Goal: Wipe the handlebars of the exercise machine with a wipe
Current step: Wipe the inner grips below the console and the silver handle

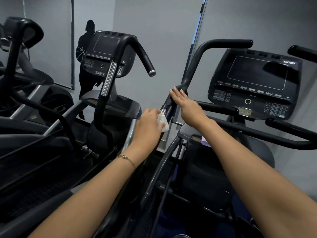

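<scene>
A black curved handlebar [197,66] of the exercise machine on the right rises from a chrome collar up to a horizontal grip at the top. My left hand [151,123] holds a crumpled white wipe [163,121] against the bar just below the chrome collar. My right hand [185,102] lies with straight fingers on the same bar a little higher, at its bend. The machine's black console [253,83] sits to the right of both hands.
A second machine with its own console [106,54] and black handlebar [137,50] stands to the left. A mirror panel [51,48] hangs on the grey wall at the far left. Another horizontal bar [257,133] runs under my right forearm.
</scene>
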Demonstrator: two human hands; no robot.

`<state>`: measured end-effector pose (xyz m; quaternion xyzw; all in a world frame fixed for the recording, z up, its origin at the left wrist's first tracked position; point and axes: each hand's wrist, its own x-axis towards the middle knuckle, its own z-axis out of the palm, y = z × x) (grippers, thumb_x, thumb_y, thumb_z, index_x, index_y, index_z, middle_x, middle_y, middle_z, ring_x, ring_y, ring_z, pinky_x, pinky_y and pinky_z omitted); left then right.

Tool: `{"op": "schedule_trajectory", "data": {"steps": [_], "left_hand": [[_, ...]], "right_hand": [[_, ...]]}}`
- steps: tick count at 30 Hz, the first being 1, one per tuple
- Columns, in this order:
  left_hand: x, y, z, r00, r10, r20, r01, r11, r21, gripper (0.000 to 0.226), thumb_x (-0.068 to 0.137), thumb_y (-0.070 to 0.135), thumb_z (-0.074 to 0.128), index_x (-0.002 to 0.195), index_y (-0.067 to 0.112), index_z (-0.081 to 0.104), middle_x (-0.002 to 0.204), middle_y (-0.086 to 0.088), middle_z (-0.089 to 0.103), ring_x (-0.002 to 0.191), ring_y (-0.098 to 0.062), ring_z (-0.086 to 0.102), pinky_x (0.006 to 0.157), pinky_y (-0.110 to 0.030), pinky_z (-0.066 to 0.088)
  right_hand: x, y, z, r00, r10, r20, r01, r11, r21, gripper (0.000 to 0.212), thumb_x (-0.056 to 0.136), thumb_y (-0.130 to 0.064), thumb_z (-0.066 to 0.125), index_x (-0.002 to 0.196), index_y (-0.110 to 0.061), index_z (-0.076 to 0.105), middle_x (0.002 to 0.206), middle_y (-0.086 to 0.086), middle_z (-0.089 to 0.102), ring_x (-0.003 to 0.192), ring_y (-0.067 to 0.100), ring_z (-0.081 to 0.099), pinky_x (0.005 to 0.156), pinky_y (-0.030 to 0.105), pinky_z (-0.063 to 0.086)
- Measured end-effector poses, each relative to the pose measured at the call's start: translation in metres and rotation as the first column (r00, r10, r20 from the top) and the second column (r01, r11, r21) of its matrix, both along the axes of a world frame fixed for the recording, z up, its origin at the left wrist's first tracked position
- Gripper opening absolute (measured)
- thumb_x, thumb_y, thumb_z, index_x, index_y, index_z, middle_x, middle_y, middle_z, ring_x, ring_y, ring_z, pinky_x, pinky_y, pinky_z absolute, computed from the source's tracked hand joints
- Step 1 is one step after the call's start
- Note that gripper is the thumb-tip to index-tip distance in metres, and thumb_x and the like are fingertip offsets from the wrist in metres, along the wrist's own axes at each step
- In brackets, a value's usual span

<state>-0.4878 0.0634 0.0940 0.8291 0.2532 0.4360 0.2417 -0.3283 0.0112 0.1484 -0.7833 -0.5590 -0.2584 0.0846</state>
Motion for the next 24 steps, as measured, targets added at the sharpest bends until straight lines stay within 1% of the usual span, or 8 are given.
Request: {"op": "schedule_trajectory", "data": {"steps": [5,8,10,12,16,18,20,24], "left_hand": [[0.007,-0.001,0.002,0.996,0.072,-0.042,-0.073,0.997,-0.016,0.034,0.088,0.027,0.061,0.118,0.011,0.057,0.115,-0.005,0.059,0.104,-0.021,0.056,0.082,-0.026,0.041],[0.025,0.0,0.02,0.995,0.1,-0.027,-0.101,0.992,-0.07,0.034,0.085,0.025,0.062,0.113,0.005,0.058,0.113,-0.009,0.06,0.104,-0.025,0.057,0.079,-0.029,0.042],[0.032,-0.001,0.029,0.993,0.117,-0.033,-0.119,0.988,-0.1,0.036,0.084,0.024,0.063,0.113,0.004,0.056,0.115,-0.01,0.058,0.105,-0.026,0.056,0.078,-0.029,0.042],[0.029,-0.001,0.027,0.989,0.132,-0.064,-0.137,0.987,-0.079,0.038,0.085,0.026,0.062,0.116,0.005,0.054,0.117,-0.01,0.057,0.107,-0.026,0.056,0.079,-0.029,0.042],[0.01,-0.002,0.001,0.986,0.132,-0.104,-0.137,0.99,-0.043,0.041,0.086,0.028,0.062,0.118,0.005,0.051,0.118,-0.009,0.055,0.106,-0.025,0.056,0.081,-0.029,0.043],[0.01,-0.002,-0.002,0.991,0.119,-0.068,-0.124,0.99,-0.065,0.042,0.085,0.03,0.064,0.116,0.005,0.052,0.116,-0.008,0.055,0.105,-0.024,0.056,0.077,-0.026,0.041],[0.016,0.0,0.007,0.996,0.092,-0.008,-0.092,0.986,-0.138,0.043,0.082,0.031,0.066,0.112,0.003,0.054,0.114,-0.009,0.057,0.103,-0.024,0.055,0.073,-0.026,0.039],[0.029,0.004,0.023,0.997,0.055,0.046,-0.042,0.97,-0.241,0.048,0.078,0.035,0.069,0.113,0.004,0.056,0.112,-0.008,0.059,0.103,-0.024,0.057,0.073,-0.028,0.041]], "right_hand": [[0.003,0.001,-0.002,1.0,0.013,0.011,-0.013,1.0,0.013,0.09,0.075,0.02,0.027,0.149,-0.028,0.007,0.157,-0.009,0.001,0.145,0.013,0.002,0.088,0.022,0.034],[0.004,0.002,-0.002,1.0,0.012,0.028,-0.012,1.0,0.014,0.089,0.075,0.02,0.027,0.149,-0.026,0.008,0.157,-0.008,0.002,0.145,0.013,0.004,0.087,0.022,0.034],[0.004,0.002,-0.002,0.999,0.013,0.029,-0.014,1.0,0.018,0.089,0.075,0.02,0.027,0.149,-0.026,0.009,0.157,-0.007,0.003,0.145,0.014,0.005,0.091,0.025,0.036],[0.004,0.001,-0.003,1.0,0.017,0.022,-0.017,1.0,0.023,0.089,0.075,0.02,0.027,0.149,-0.026,0.008,0.157,-0.008,0.002,0.145,0.014,0.004,0.095,0.026,0.036],[0.002,0.003,-0.005,1.0,0.013,0.006,-0.013,0.999,0.032,0.088,0.076,0.02,0.028,0.149,-0.025,0.008,0.157,-0.007,0.002,0.145,0.014,0.002,0.104,0.03,0.032],[0.002,0.004,-0.006,1.0,0.018,0.005,-0.018,0.999,0.037,0.088,0.076,0.02,0.028,0.149,-0.024,0.007,0.157,-0.006,0.002,0.145,0.015,0.002,0.105,0.031,0.031],[0.003,0.004,-0.005,1.0,0.024,0.006,-0.025,0.999,0.041,0.088,0.076,0.019,0.028,0.149,-0.024,0.007,0.157,-0.006,0.001,0.145,0.015,0.002,0.104,0.03,0.032],[0.003,0.002,-0.005,0.999,0.05,-0.023,-0.049,0.998,0.037,0.088,0.076,0.02,0.027,0.149,-0.025,0.006,0.157,-0.007,0.001,0.145,0.014,0.002,0.102,0.029,0.035]]}}
